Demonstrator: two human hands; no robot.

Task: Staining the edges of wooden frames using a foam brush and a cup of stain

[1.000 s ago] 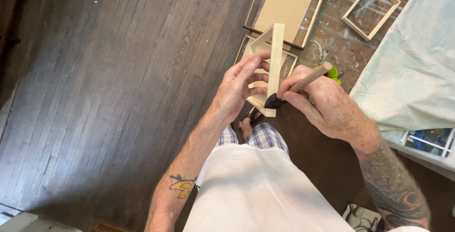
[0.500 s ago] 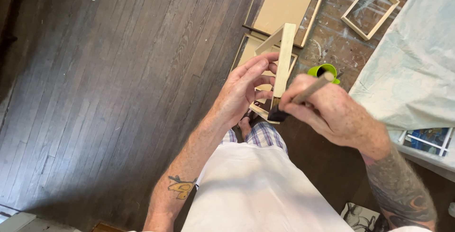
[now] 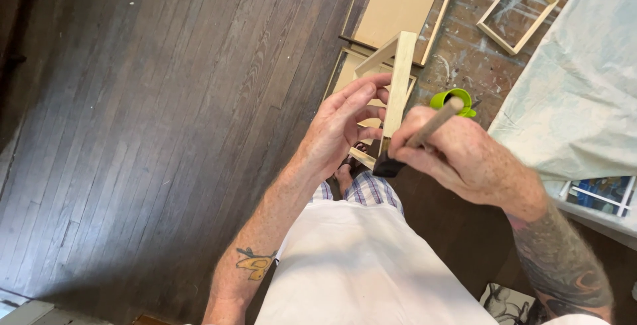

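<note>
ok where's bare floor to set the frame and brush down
Free: the dark plank floor left of the left hand. Crowded: the paint-spattered patch ahead, with a flat board, a small empty frame and a green cup, and the drop cloth to the right of the right hand.

In my left hand [image 3: 342, 126] I hold a small rectangular frame of pale bare wood [image 3: 398, 79], tipped on edge with one long side facing me. My right hand [image 3: 458, 159] grips a wooden-handled brush with a dark head [image 3: 391, 162], its bristles touching the frame's lower end.
</note>
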